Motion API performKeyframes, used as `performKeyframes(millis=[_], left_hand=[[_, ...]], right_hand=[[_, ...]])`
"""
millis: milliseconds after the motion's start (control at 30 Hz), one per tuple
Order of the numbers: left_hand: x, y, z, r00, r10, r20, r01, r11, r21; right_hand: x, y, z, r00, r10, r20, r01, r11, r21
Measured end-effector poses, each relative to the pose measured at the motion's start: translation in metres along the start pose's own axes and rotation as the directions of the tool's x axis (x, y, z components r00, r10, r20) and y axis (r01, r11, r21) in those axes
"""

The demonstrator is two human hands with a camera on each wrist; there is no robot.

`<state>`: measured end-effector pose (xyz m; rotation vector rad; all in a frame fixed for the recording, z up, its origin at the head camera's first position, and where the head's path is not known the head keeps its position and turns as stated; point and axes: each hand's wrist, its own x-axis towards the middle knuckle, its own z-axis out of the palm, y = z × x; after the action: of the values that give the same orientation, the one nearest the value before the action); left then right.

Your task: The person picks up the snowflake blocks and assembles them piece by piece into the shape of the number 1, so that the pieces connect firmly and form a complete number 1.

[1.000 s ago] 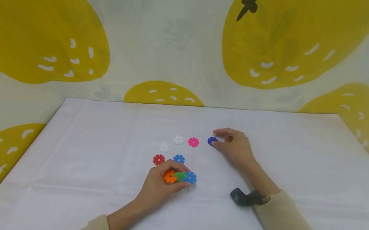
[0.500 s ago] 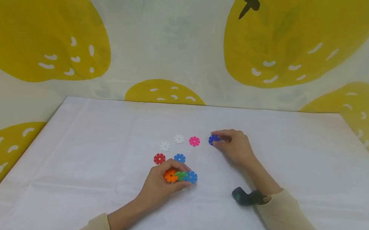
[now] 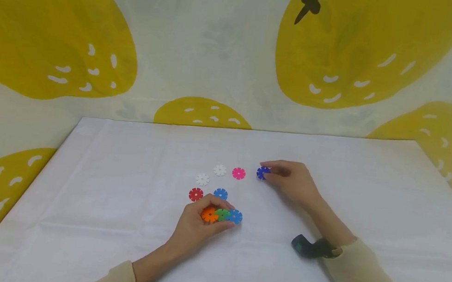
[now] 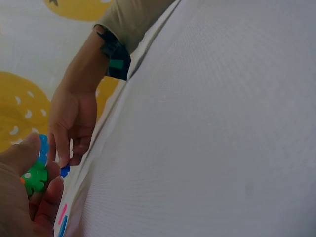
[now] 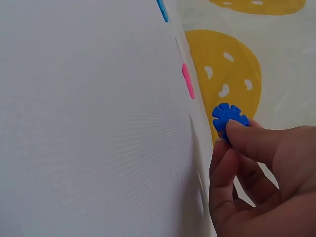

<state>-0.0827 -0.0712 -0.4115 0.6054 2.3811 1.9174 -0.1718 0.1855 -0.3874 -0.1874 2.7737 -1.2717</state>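
Observation:
In the head view my left hand [image 3: 193, 223] holds a joined row of notched plastic discs: an orange disc [image 3: 209, 214], a green disc [image 3: 222, 214] and a light blue disc [image 3: 236, 216]. Its thumb and fingers grip the row from both sides; the left wrist view shows the green disc [image 4: 35, 178] between them. Further right, my right hand [image 3: 294, 180] pinches a dark blue disc [image 3: 262, 172]. Seen from the right wrist, the thumb lies across the face of this dark blue disc [image 5: 227, 116], with the fingers behind. The two hands are apart.
Loose discs lie flat on the white-covered table [image 3: 119, 194] beyond my left hand: a red disc [image 3: 196, 194], a blue disc [image 3: 220, 194], a white disc [image 3: 202, 179], another white disc [image 3: 220, 170] and a pink disc [image 3: 238, 173]. A patterned cloth [image 3: 235, 58] hangs behind.
My right thumb and fingers have drawn together on the dark blue disc, and the right wrist has shifted slightly rightward. The left hand keeps its grip on the joined discs.

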Motion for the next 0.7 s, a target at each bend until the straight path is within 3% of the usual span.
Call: performKeyframes(millis=[267,500,700], left_hand=[[-0.001,-0.001,0.0,1.0,-0.004,-0.02,0.005,0.999,0.045],[-0.001,0.0,0.001,0.998,-0.033,-0.049,0.035,0.999,0.034],[-0.001,0.001,0.0,0.997,-0.025,-0.067,0.027,0.999,0.025]], right_hand=[[-0.02,-0.006,-0.007,0.999,-0.002,0.043,0.0,0.998,0.062],[-0.036,-0.018,-0.006,0.998,0.004,0.06,-0.01,0.994,0.108],[-0.051,-0.024,-0.002,0.996,-0.012,0.086,-0.002,0.987,0.162]])
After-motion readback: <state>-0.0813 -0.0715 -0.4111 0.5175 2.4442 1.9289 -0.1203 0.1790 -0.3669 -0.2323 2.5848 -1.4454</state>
